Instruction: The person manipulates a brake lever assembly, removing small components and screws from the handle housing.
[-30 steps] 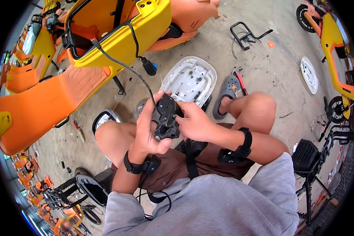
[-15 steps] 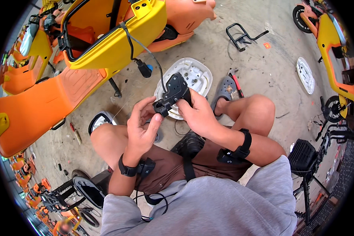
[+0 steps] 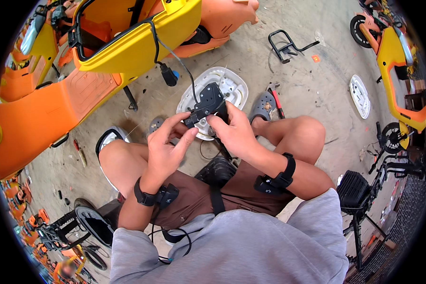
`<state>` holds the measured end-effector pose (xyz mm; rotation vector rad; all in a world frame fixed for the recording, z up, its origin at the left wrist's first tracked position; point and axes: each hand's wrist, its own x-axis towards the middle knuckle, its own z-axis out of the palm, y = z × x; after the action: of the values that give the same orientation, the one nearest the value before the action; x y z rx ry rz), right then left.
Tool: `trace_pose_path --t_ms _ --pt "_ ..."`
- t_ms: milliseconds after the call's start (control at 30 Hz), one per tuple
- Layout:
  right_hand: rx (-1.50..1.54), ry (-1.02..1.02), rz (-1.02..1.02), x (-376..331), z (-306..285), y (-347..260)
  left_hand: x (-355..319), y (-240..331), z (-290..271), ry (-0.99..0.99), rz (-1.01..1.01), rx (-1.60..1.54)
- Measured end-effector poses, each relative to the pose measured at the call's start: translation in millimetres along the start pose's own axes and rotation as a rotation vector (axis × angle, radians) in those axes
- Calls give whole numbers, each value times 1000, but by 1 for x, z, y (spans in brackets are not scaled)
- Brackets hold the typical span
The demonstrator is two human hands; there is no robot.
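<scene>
1. Holding the black module point(image 3: 208, 103) at chest height over the white cover point(image 3: 232, 87) on the floor; its cable point(image 3: 175, 57) runs up to the yellow scooter body point(image 3: 142, 42).
2. Right hand point(image 3: 234, 135) is closed around the module's right side and steadies it.
3. Left hand point(image 3: 168, 149) pinches narrow at the lower left corner, likely at a connector; the detail is too small to tell.
4. Step reads as fitting or freeing that end. Next move needs fine fingertip alignment and some cable slack.
</scene>
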<state>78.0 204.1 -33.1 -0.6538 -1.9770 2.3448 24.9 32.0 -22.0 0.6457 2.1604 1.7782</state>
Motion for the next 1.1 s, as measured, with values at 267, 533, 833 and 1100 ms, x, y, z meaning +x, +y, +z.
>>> trace_pose_path --t_ms 267,533,833,1100 --pt "86 -35 51 -1 0 -5 1 4 -2 8 -15 84" --pt "328 -261 172 -4 -7 -10 -1 1 -7 4 -11 80" --pt "337 -352 255 -2 -12 -10 3 2 -9 7 23 58" --pt "279 -423 389 -3 -9 -20 4 -3 -14 -6 -7 139"
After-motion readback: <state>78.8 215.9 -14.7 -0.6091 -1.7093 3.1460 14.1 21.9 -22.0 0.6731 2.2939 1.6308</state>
